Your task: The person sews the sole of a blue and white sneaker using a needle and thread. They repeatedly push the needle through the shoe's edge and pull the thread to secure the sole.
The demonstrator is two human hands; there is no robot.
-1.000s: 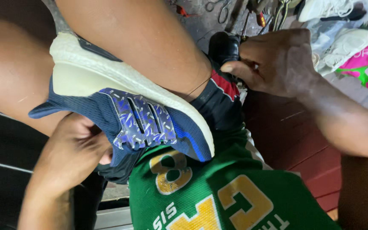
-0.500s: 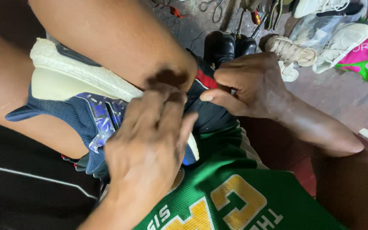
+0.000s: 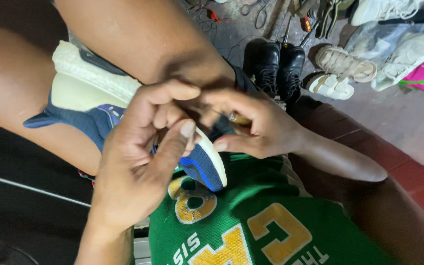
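We pin the blue sneaker [image 3: 207, 167] under both hands on our lap: soft knit upper, stiff springy sole, best gripped at the sole. Left hand [image 3: 143, 162] curls over it; right hand [image 3: 256, 127] pinches a small tool, black shoes [image 3: 277, 66] beyond.

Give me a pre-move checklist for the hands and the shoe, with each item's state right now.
1. Blue sneaker wedged between the legs, white sole facing up: ok.
2. Left hand on the sneaker's upper: ok.
3. Right hand pinching a small yellowish-handled tool at the shoe: ok.
4. Tool tip visible: not ok, fingers hide it.
5. Thread or needle between the hands: cannot tell.
6. Black shoes and sandals on the floor well away from the hands: ok.
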